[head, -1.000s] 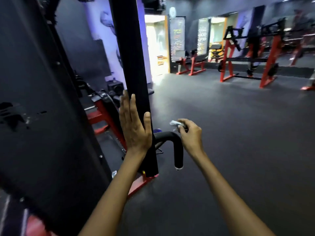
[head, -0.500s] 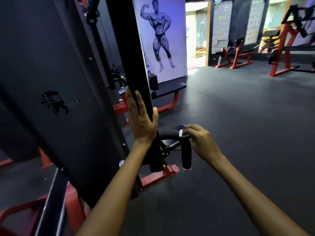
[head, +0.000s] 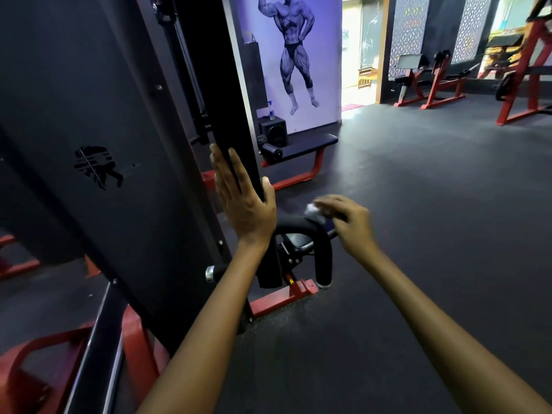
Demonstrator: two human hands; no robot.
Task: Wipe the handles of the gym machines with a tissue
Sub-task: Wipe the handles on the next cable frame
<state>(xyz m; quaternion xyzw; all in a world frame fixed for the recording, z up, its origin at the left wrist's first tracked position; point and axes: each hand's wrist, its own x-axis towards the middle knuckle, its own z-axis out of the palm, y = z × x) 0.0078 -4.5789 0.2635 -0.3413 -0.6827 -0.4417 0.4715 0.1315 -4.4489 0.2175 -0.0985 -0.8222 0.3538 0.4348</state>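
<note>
A: Where is the tissue (head: 313,209)?

B: Under the fingertips of the right hand (head: 348,224), pressed on top of the curved black handle (head: 310,234). The fingers are blurred but closed around the tissue.

A: And the left hand (head: 243,198)?

B: It lies flat on the black upright post (head: 221,85), fingers straight and together, thumb on the other side.

A: Farther away?

B: A black bench (head: 304,144), then a bodybuilder poster (head: 294,49) on the wall.

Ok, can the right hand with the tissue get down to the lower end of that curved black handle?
Probably yes. The right hand holds the tissue at the top bend of the handle, and the downward leg stands bare with open floor beside it. The left hand rests flat on the upright post, out of the way.
</note>
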